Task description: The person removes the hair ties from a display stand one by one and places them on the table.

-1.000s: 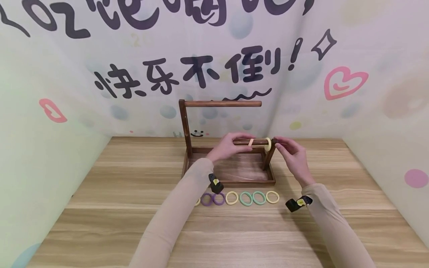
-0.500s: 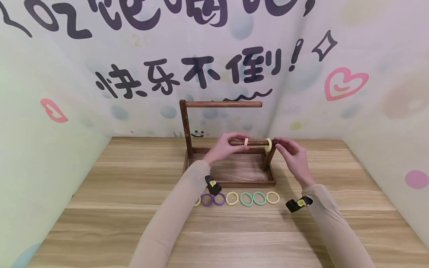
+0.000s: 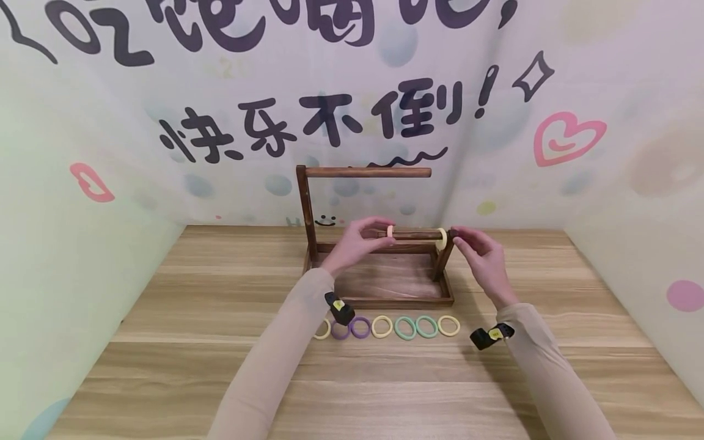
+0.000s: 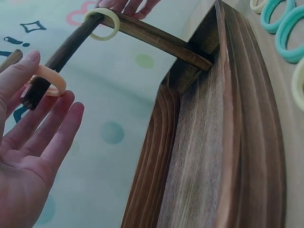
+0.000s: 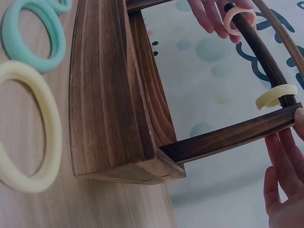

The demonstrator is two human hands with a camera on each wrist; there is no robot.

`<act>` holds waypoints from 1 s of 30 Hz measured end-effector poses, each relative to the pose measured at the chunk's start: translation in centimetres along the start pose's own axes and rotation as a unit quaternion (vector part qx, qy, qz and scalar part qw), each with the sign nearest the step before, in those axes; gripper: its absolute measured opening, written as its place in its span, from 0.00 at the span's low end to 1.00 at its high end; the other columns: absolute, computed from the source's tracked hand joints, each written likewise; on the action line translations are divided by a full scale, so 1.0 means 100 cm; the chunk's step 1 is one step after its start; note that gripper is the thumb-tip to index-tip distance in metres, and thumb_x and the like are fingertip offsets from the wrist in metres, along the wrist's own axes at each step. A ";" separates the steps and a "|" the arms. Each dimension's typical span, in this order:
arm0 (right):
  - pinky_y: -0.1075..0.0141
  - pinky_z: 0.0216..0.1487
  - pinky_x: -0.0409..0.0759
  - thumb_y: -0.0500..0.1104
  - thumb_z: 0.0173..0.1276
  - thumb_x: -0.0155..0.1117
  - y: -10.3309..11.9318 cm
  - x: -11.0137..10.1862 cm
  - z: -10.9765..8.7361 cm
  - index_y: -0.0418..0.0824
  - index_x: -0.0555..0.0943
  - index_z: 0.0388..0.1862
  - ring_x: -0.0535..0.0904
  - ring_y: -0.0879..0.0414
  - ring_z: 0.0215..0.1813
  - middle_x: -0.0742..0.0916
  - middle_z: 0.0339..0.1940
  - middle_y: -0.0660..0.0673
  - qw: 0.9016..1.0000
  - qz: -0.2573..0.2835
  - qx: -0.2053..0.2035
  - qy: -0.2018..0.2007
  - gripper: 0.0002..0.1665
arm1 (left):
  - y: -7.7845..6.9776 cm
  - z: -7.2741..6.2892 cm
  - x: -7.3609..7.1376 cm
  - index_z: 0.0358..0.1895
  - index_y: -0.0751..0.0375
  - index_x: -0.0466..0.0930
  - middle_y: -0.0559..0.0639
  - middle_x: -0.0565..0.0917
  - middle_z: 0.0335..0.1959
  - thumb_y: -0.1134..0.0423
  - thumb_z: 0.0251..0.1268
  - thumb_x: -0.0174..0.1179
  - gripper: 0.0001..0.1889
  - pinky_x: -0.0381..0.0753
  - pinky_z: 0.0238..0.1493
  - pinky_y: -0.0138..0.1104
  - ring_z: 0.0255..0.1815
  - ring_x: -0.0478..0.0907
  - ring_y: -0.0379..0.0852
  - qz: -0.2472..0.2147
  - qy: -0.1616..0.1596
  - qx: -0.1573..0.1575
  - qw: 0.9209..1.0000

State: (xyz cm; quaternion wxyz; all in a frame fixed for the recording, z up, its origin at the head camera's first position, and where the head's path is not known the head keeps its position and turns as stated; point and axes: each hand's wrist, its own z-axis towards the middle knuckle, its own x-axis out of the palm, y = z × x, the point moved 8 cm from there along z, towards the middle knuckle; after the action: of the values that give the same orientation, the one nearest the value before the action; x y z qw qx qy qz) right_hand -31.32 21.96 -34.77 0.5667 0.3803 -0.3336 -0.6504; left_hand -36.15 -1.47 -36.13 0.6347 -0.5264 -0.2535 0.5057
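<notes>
My left hand [image 3: 356, 243] pinches a peach ring [image 4: 58, 78] between thumb and fingers. The ring encircles the lower dark wooden rod [image 3: 416, 235] close to its free left end, which pokes out past it in the left wrist view. A pale yellow ring [image 5: 276, 96] hangs on the same rod at the other end, against the short post [image 3: 444, 260]. The right hand [image 3: 486, 263] holds the top of that post with thumb and fingers. Both rods belong to a brown wooden stand with a tray base [image 3: 401, 302].
An upper rod [image 3: 368, 173] extends right from the tall left post [image 3: 305, 211]. In front of the tray lies a row of rings: yellow, purple [image 3: 360, 337], mint green [image 3: 405, 337] and yellow. The left forearm overhangs the row's left end. A printed cloth hangs behind the table [image 3: 220, 366].
The left hand has drawn the peach ring leftward along the lower rod, toward its free end. My right hand stays on the post, and the pale yellow ring keeps its place.
</notes>
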 end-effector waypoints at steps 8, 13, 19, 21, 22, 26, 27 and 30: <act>0.75 0.50 0.76 0.27 0.69 0.58 -0.001 -0.001 -0.001 0.17 0.74 0.52 0.80 0.64 0.46 0.85 0.44 0.56 1.000 -0.011 -0.004 0.002 0.16 | 0.004 -0.010 -0.013 0.54 0.65 0.78 0.56 0.81 0.50 0.70 0.61 0.66 0.18 0.81 0.48 0.38 0.48 0.81 0.49 -0.018 -0.010 -0.007 1.000; 0.75 0.50 0.76 0.27 0.69 0.57 -0.001 0.000 -0.001 0.17 0.74 0.52 0.80 0.64 0.47 0.85 0.44 0.55 1.000 -0.012 -0.003 0.003 0.16 | 0.007 -0.015 -0.022 0.55 0.69 0.77 0.58 0.81 0.49 0.72 0.60 0.66 0.19 0.82 0.47 0.38 0.48 0.81 0.51 -0.027 -0.016 -0.009 0.999; 0.75 0.50 0.76 0.27 0.69 0.57 0.000 0.001 -0.001 0.17 0.74 0.52 0.80 0.65 0.47 0.85 0.44 0.54 1.000 -0.015 -0.005 0.002 0.16 | 0.010 -0.024 -0.031 0.55 0.70 0.76 0.59 0.79 0.51 0.73 0.59 0.66 0.20 0.82 0.47 0.38 0.48 0.82 0.52 -0.019 -0.021 -0.026 0.999; 0.75 0.50 0.76 0.27 0.69 0.57 0.000 0.001 -0.001 0.17 0.74 0.52 0.80 0.65 0.47 0.85 0.44 0.55 1.000 -0.016 -0.005 0.001 0.16 | 0.010 -0.027 -0.033 0.55 0.70 0.76 0.59 0.79 0.51 0.73 0.59 0.66 0.20 0.82 0.47 0.38 0.48 0.81 0.53 -0.010 -0.021 -0.029 0.999; 0.75 0.50 0.76 0.27 0.69 0.57 0.000 0.001 -0.001 0.17 0.74 0.52 0.80 0.65 0.46 0.85 0.44 0.56 1.000 -0.017 -0.005 0.001 0.16 | 0.011 -0.028 -0.034 0.54 0.70 0.76 0.60 0.79 0.50 0.73 0.59 0.66 0.19 0.82 0.48 0.38 0.48 0.81 0.54 -0.007 -0.021 -0.030 0.999; 0.76 0.49 0.76 0.28 0.69 0.58 0.000 0.000 -0.001 0.17 0.74 0.52 0.80 0.66 0.46 0.84 0.44 0.58 1.000 -0.024 -0.007 0.001 0.16 | 0.013 -0.034 -0.039 0.54 0.72 0.75 0.64 0.78 0.52 0.73 0.59 0.66 0.19 0.81 0.48 0.38 0.49 0.80 0.58 0.000 -0.019 -0.034 0.999; 0.76 0.48 0.76 0.28 0.69 0.58 0.000 0.000 -0.001 0.18 0.74 0.52 0.80 0.66 0.45 0.84 0.43 0.58 1.000 -0.025 -0.007 0.001 0.16 | 0.013 -0.035 -0.040 0.53 0.73 0.75 0.65 0.78 0.52 0.73 0.58 0.67 0.19 0.81 0.49 0.37 0.49 0.80 0.58 0.001 -0.021 -0.035 0.999; 0.76 0.48 0.76 0.28 0.69 0.58 0.000 0.000 -0.001 0.18 0.74 0.52 0.80 0.65 0.45 0.84 0.43 0.58 1.000 -0.022 -0.007 0.002 0.16 | 0.015 -0.039 -0.045 0.53 0.75 0.75 0.68 0.77 0.54 0.75 0.57 0.67 0.20 0.81 0.49 0.37 0.49 0.80 0.59 0.000 -0.025 -0.036 0.999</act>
State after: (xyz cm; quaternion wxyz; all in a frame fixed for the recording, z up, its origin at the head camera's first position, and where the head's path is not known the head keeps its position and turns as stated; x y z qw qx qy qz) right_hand -31.28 21.93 -34.81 0.5552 0.3852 -0.3195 -0.6643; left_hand -34.96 -7.23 -37.81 0.6085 -0.5365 -0.2873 0.5092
